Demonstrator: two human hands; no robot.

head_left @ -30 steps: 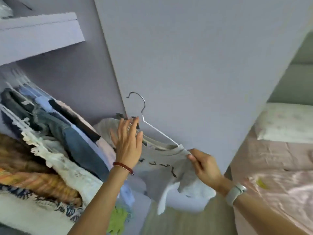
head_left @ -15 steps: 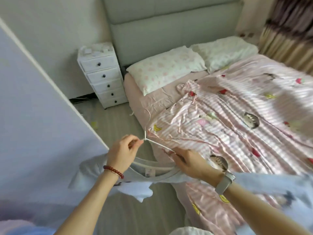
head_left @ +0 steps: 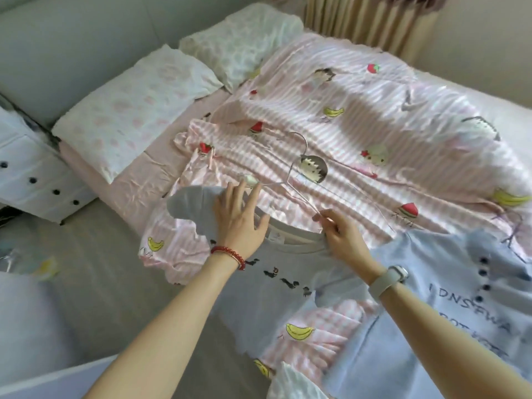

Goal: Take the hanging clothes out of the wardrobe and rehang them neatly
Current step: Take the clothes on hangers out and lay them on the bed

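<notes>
The left hand (head_left: pixel 240 218) lies flat with straight, spread fingers on the left shoulder of a pale grey T-shirt (head_left: pixel 259 286), pressing it down; a red bead bracelet (head_left: pixel 230 254) circles that wrist. The right hand (head_left: pixel 341 237) pinches the right arm of a white wire hanger (head_left: pixel 290 180) between thumb and fingertips, right at the shirt's neckline, and a white smartwatch (head_left: pixel 388 276) sits on that wrist.

The bed (head_left: pixel 138 182) fills most of the view, with a grey padded headboard (head_left: pixel 72 38) behind it. A pink striped duvet (head_left: pixel 359 125) printed with bananas, strawberries and cartoon figures covers it, rumpled near the middle. Two pillows (head_left: pixel 138 110) lie side by side at the head, touching each other.

The T-shirt lies spread on the near edge of the duvet, front up, with a row of small dark prints across the chest and its lower part hanging off the bed's side. The hanger's hook points toward the pillows and rests on the duvet, while its arms run down into the neck opening. Just beside the T-shirt, to the right, lies a light blue garment (head_left: pixel 460 312) with dark buttons and dark lettering, partly overlapping it.

A white chest of drawers (head_left: pixel 31 174) with dark knobs stands left of the bed. Beige curtains (head_left: pixel 374 21) hang beyond the far side.
</notes>
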